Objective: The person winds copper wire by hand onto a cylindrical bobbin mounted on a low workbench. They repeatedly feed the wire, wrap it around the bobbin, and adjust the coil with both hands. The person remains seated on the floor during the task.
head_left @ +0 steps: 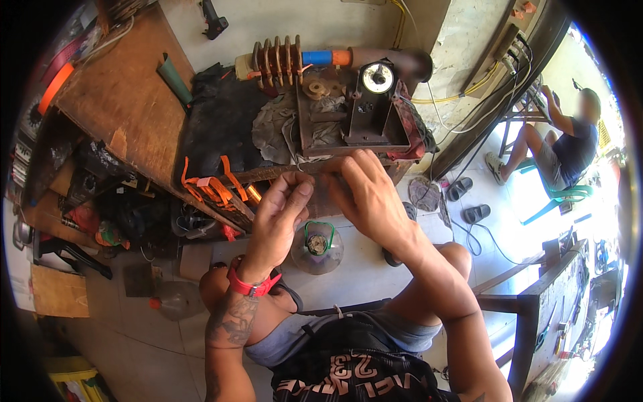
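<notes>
My left hand [282, 209], with a red watch at the wrist, is raised in front of the workbench [228, 137]. Its thumb and fingertips press together; what they pinch is too small to make out. Close by on the right, my right hand [372, 197] has its fingers bent downward and bunched, the tips slightly blurred. A gap separates the two hands. Just beyond them on the bench stands a dark metal frame [362, 120] with a round white dial [378, 78]. Below the hands, a clear round jug [320, 258] with a green handle sits on the floor.
Several curved brown pieces [278, 61] line a pipe at the bench's back, beside a blue band [317, 58]. Orange strips [209, 189] hang at the front left. Sandals [461, 189] and a cable [477, 248] lie rightward. Another person [579, 144] sits at far right.
</notes>
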Demonstrator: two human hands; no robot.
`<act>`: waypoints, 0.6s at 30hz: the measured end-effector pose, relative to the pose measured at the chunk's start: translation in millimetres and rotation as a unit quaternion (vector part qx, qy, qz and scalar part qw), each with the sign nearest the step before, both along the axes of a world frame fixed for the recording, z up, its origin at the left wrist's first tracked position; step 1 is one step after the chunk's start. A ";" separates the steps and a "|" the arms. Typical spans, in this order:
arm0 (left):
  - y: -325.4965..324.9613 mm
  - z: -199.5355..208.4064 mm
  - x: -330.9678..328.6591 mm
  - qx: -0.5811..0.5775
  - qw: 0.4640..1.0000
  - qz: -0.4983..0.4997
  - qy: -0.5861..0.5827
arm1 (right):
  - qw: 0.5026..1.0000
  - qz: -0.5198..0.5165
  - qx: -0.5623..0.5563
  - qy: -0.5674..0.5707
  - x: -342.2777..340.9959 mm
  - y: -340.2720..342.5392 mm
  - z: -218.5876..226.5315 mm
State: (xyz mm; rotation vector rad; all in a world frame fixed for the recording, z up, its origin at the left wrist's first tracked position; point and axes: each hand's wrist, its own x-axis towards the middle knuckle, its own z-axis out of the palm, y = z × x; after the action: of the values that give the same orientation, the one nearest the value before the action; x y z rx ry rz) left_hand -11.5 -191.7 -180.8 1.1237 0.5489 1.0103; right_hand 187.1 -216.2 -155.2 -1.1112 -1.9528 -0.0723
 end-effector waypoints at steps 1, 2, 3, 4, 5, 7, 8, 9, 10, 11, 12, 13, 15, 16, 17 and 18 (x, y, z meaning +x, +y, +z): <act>0.7 0.1 -1.1 -0.039 0.998 -0.018 -0.035 | 1.000 -0.004 -0.003 0.014 -0.3 -0.8 1.2; 1.6 -0.1 -1.8 -0.032 0.999 -0.018 -0.030 | 1.000 0.006 -0.007 0.028 -0.4 -1.7 2.5; 1.7 -0.7 -2.2 -0.026 0.999 -0.011 -0.025 | 0.999 0.016 -0.011 0.041 0.1 -4.4 4.0; 1.2 -1.7 -2.0 -0.022 1.000 -0.004 -0.020 | 0.998 0.026 -0.016 0.055 0.6 -7.4 5.2; 1.0 -2.5 -1.7 -0.011 1.000 0.002 -0.009 | 0.998 0.034 -0.026 0.057 0.6 -8.7 6.2; 0.2 -3.7 0.2 0.012 1.000 0.013 0.014 | 0.996 0.049 -0.047 0.060 0.4 -11.0 6.9; -0.3 -3.9 1.5 0.038 0.999 0.023 0.024 | 0.996 0.043 -0.048 0.059 -0.3 -10.7 6.7; -0.6 -3.9 3.0 0.064 0.997 0.032 0.035 | 0.996 0.037 -0.051 0.057 -1.0 -10.2 6.0; -1.1 -3.7 4.5 0.086 0.994 0.041 0.047 | 0.996 0.031 -0.054 0.056 -1.6 -9.0 5.2; -1.1 -3.2 5.4 0.099 0.992 0.050 0.055 | 0.996 0.025 -0.057 0.056 -1.8 -8.4 4.5; -0.8 -2.7 6.4 0.107 0.990 0.059 0.065 | 0.996 0.018 -0.060 0.057 -1.5 -7.8 3.8; -1.2 -2.3 6.5 0.117 0.988 0.067 0.077 | 0.997 0.011 -0.057 0.058 -1.1 -7.1 3.3; -1.4 -2.0 6.1 0.099 0.987 0.079 0.103 | 0.992 0.017 -0.088 0.087 1.0 -7.2 2.6; -1.4 -2.1 5.2 0.093 0.985 0.088 0.112 | 0.990 0.021 -0.097 0.100 1.9 -7.7 2.1; -1.3 -2.4 4.5 0.053 0.991 0.074 0.093 | 0.976 0.037 -0.143 0.157 2.6 -8.3 1.3; -1.3 -2.5 3.6 0.016 0.995 0.064 0.068 | 0.958 0.054 -0.184 0.211 2.4 -8.9 -0.1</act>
State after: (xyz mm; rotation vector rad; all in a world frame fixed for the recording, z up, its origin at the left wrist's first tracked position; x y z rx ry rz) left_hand -7.9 -193.0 -183.3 1.2048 0.7237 1.0606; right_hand 189.5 -225.1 -155.3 -1.1375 -1.6669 0.5659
